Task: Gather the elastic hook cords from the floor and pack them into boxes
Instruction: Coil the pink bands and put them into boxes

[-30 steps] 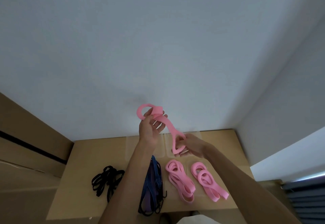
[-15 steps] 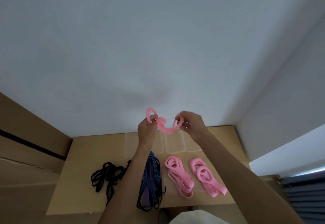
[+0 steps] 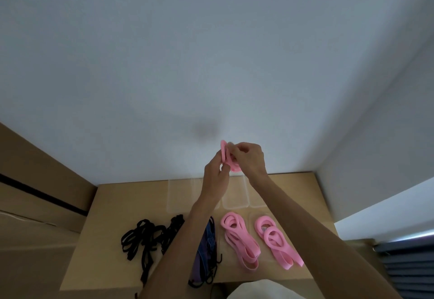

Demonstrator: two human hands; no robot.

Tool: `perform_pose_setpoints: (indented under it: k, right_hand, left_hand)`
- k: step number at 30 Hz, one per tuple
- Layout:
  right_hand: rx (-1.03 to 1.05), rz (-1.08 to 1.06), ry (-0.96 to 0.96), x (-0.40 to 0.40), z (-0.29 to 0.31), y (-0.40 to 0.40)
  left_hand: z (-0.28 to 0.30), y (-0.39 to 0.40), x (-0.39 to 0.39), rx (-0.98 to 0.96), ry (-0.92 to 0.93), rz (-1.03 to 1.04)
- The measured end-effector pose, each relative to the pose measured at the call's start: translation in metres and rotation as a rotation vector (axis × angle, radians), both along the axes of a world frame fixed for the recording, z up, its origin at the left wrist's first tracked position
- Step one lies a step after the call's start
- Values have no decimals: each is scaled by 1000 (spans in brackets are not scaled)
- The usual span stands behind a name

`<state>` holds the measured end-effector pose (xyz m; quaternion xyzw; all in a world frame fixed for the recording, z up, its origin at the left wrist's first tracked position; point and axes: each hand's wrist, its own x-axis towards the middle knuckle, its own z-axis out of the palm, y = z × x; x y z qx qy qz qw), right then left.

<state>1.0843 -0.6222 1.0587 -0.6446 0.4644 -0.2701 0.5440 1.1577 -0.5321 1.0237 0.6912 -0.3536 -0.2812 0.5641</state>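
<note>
A pink elastic cord [image 3: 227, 156], folded into a small coil, is held in the air above the far edge of the cardboard worktop [image 3: 112, 207], pinched between the curled fingers of the left hand [image 3: 216, 176] from below and of the right hand [image 3: 249, 158] from above. On the worktop beneath the forearms lie two pink cord bundles [image 3: 239, 240] [image 3: 277, 242] side by side, a blue-and-purple cord bundle [image 3: 206, 249] partly hidden by the left forearm, and a loose tangle of black cords [image 3: 145, 240] farther left. Clear plastic trays [image 3: 234, 201] sit at the back of the worktop against the white wall [image 3: 211, 52].
</note>
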Motion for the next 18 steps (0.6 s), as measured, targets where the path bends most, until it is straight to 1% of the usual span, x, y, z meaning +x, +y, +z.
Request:
perform_pose_setpoints:
  k: [3, 6, 8, 11, 14, 15, 18]
  right_hand:
    - [43, 32, -18, 0, 6, 0]
    - [-80, 109, 51, 0, 6, 1]
    - [-116, 131, 52, 0, 7, 0]
    - [-132, 122, 77, 2, 10, -4]
    - [-152, 96, 73, 5, 11, -3]
    - [-161, 98, 56, 5, 11, -1]
    - [-169, 121, 33, 5, 13, 4]
  left_hand:
    - [-6, 3, 5, 55, -51, -91]
    - [-10, 2, 8, 104, -105, -107]
    - [-7, 2, 9, 62, -70, -89]
    - [2, 2, 11, -4, 96, -4]
    - [7, -1, 13, -84, 421, 175]
    - [9, -3, 13, -92, 496, 221]
    - [13, -5, 14, -38, 524, 283]
